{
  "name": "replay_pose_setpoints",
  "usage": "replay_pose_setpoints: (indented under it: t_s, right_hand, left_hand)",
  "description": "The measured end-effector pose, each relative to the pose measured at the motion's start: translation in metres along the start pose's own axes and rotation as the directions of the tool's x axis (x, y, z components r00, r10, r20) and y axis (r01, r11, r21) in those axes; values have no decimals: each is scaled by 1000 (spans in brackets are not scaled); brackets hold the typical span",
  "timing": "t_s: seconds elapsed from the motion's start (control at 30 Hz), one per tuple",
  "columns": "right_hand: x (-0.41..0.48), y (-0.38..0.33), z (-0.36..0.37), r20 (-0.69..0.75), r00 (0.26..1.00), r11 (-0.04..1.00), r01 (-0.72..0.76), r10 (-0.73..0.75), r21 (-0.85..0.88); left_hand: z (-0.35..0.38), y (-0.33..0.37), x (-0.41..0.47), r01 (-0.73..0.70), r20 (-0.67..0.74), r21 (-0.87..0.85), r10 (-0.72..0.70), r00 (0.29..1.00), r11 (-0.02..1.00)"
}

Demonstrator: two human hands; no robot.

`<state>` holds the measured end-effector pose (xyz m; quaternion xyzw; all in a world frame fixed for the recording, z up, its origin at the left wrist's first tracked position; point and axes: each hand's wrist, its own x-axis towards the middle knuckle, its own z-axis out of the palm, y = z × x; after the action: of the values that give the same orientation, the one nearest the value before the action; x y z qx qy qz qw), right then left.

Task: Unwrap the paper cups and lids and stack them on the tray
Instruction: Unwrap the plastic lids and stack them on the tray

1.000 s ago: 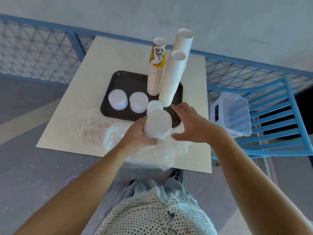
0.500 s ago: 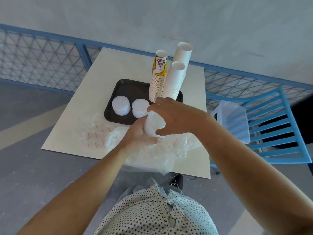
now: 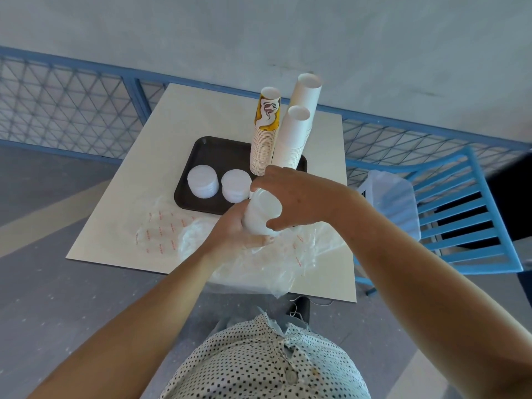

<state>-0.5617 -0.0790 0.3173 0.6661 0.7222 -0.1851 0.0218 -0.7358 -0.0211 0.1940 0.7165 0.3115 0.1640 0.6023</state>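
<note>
A person's left hand [image 3: 233, 226] grips a stack of white lids [image 3: 260, 214] from below while the right hand [image 3: 290, 194] curls over its top, at the near edge of a black tray [image 3: 207, 151] holding tall paper cup stacks [image 3: 263, 145], above crumpled plastic wrap [image 3: 259, 263].

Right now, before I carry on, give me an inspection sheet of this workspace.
Surface: white table, tray toward its far side.
Job's things: two lid stacks visible and three cup stacks on black tray; held lid stack over its near edge.
Clutter: loose plastic wrap on table's near side.
Hands: left hand and right hand both grip the held lid stack.
Cables: thin strand under table's near edge, unclear.
Surroundings: blue chair holding clear bin at right; blue railing, grey wall behind.
</note>
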Motion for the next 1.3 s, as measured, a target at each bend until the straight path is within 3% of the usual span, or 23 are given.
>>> replay_pose_setpoints:
  t_s: [0.8, 1.3]
  right_hand:
    - [6, 8, 3, 13, 1000, 999, -25, 24, 41]
    - [6, 20, -11, -61, 996, 994, -59, 65, 91]
  left_hand:
    - [-1, -5, 14, 32, 4, 15, -32, 999, 999]
    - [-3, -6, 14, 11, 17, 20, -12, 1000, 1000]
